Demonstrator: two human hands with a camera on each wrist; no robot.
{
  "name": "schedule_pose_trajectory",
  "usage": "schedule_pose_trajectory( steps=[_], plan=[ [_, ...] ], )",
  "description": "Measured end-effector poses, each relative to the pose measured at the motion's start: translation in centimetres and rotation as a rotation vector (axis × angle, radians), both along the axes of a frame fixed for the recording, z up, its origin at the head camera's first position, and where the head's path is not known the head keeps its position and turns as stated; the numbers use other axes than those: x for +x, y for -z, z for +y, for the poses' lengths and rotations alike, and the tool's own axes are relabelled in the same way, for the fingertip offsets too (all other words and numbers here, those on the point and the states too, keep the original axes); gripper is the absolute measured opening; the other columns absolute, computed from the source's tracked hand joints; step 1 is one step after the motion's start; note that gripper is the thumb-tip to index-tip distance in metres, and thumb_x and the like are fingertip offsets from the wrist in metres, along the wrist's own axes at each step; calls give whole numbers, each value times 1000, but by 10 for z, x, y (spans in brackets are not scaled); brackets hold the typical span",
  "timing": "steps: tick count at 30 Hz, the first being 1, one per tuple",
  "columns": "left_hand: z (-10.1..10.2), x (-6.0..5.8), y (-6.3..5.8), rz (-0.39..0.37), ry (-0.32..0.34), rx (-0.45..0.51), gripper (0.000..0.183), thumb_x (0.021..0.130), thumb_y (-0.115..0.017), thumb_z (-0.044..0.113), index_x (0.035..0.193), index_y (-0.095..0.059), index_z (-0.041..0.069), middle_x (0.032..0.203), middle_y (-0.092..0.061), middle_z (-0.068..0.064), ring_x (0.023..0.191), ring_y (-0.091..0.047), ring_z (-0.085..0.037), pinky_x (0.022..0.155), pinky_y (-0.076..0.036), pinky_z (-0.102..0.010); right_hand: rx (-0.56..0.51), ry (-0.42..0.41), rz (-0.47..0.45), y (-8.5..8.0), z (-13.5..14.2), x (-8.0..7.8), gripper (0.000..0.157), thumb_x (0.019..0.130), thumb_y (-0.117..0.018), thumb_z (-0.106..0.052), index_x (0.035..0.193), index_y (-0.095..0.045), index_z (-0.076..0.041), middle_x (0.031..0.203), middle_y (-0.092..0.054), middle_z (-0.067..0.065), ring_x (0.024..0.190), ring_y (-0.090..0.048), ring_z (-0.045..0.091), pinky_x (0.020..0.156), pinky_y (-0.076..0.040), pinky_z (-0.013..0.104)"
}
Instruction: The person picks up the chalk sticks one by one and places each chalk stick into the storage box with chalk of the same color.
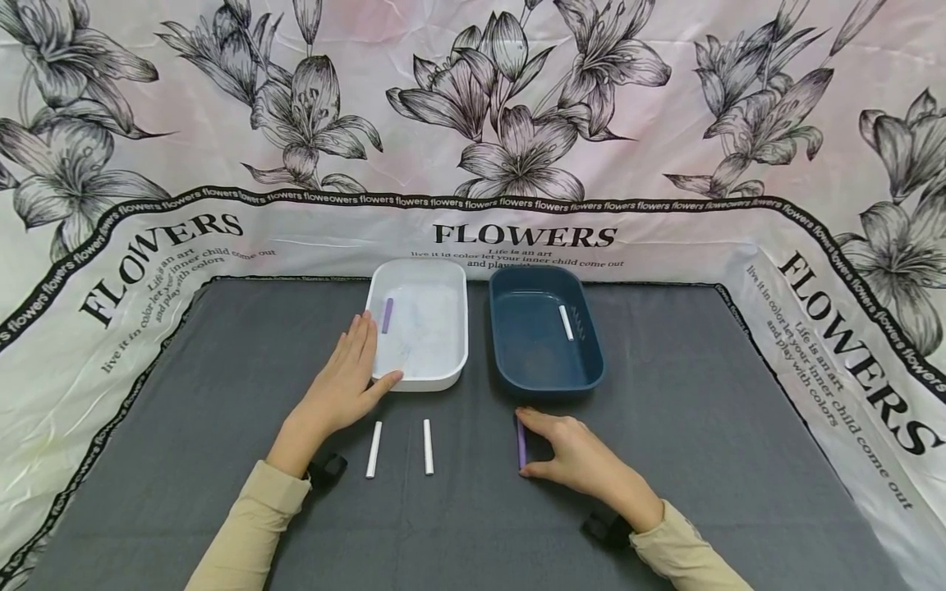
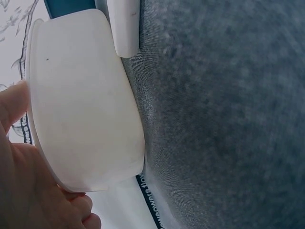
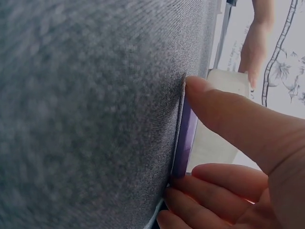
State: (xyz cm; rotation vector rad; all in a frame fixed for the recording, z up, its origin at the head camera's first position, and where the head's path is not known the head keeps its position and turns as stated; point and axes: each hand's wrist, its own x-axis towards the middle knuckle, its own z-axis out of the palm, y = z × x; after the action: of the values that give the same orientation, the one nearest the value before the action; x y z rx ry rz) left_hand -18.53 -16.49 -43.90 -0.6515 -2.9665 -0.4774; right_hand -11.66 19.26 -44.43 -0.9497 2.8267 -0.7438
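My right hand (image 1: 580, 455) pinches a purple chalk stick (image 1: 521, 446) by its two ends, thumb at the near end and a fingertip at the far end. The stick lies along the grey cloth, in front of the dark blue tray (image 1: 539, 353). On the left, my left hand (image 1: 342, 386) rests against the white tray (image 1: 429, 345), its fingers extended along the left side and its thumb at the near rim. Inside the white tray is another purple chalk stick (image 1: 388, 315); the blue tray holds a white chalk stick (image 1: 565, 322).
Two white chalk sticks, a left one (image 1: 374, 450) and a right one (image 1: 428, 447), lie on the grey cloth (image 1: 443, 533) between the hands. Behind both trays rises a flower-printed cloth (image 1: 332, 230). The trays stand side by side with a narrow gap.
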Motion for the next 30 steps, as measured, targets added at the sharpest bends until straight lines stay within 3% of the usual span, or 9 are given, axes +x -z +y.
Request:
schedule_pose_trajectory(
  steps=[6,13,20,30],
  plan=[
    [-2,0,0,1,-4,5,91,94,-35,60,148,0,-5,156,7,-18,143,8,-29,115,-6,-46,0,-21,20,-1,-4,-1,75,70,-83,-28,130,-53,4,131,-54,18,119,-53,28,95,-45,42],
    [0,0,-1,13,5,19,91,94,-37,58,147,-2,-6,155,4,-20,143,4,-31,115,-9,-48,0,-10,-31,-4,-11,-2,76,70,-82,-31,133,-51,1,134,-52,16,122,-51,26,97,-44,42],
    [0,2,-2,9,7,15,90,95,-37,57,147,-2,-7,155,4,-21,143,3,-32,114,-10,-49,-16,-15,6,-5,-22,-4,77,71,-82,-30,133,-50,2,134,-52,14,122,-51,23,98,-44,39],
    [0,0,1,-5,6,16,91,94,-35,59,147,-1,-6,156,7,-19,143,7,-30,115,-6,-47,-36,-22,-39,-20,-36,-7,78,72,-82,-25,136,-47,2,138,-48,17,124,-48,25,97,-44,39]
  ],
)
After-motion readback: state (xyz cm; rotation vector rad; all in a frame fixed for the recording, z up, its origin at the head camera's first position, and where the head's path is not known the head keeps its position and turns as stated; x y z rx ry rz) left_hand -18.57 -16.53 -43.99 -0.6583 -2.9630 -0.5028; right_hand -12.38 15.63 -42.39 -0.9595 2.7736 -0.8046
